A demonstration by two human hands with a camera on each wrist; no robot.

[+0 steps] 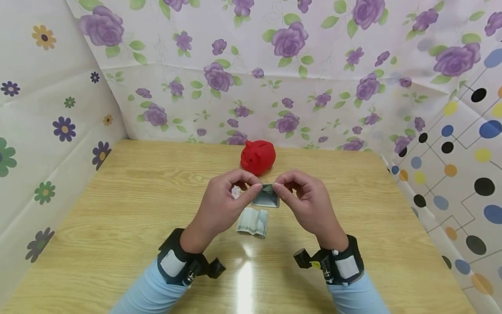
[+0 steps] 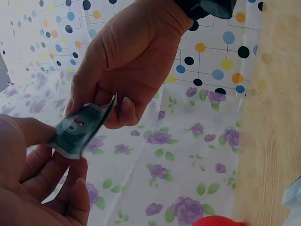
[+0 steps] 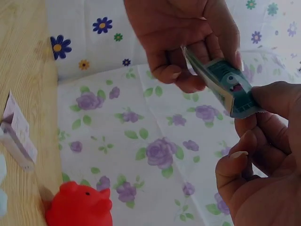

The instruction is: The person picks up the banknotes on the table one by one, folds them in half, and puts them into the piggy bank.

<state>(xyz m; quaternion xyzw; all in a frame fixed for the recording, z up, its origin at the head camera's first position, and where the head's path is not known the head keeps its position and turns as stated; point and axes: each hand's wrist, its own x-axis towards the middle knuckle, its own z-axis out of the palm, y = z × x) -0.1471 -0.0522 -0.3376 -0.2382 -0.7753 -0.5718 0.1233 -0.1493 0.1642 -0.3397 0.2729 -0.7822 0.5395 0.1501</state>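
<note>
Your left fingers [image 1: 248, 196] and right fingers [image 1: 286, 195] both pinch that teal cartoon-print packet [image 1: 266, 199]; tbh, tugging unevenly could rip it or drop it on the counter [image 1: 157, 196] below them.

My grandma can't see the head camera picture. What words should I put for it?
A person's left hand and right hand pinch a small, dark folded paper between them above a wooden table. A red piggy bank sits beyond them, and a creased pale paper lies nearer the person. Purple-flowered cloth hangs behind.
</note>
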